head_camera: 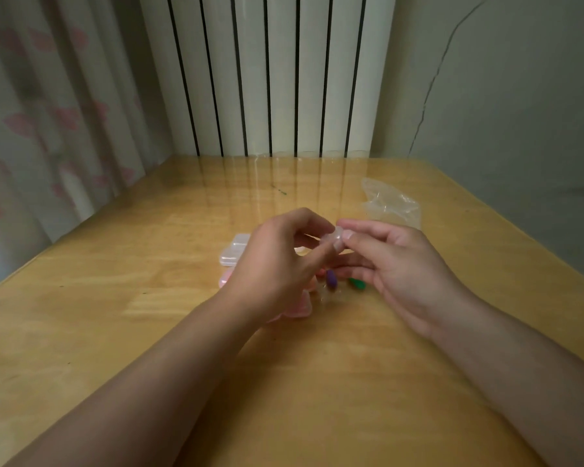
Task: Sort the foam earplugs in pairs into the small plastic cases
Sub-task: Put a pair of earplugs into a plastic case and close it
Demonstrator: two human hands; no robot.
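Both hands, left hand (277, 261) and right hand (395, 261), pinching a blurred clear case (335, 238), pink cases (300, 306) half-hidden beneath.

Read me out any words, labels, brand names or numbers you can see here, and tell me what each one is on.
None can be read: no text shows on the white case, the clear case held by both hands, the pink case, the plastic bag or the table.

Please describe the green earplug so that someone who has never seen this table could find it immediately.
Start at the wooden table and find the two hands meeting near its middle. Look just below the fingers of the right hand: the green earplug lies there on the tabletop. Its neighbour to the left, the purple earplug, is darker, and nothing else nearby is green.
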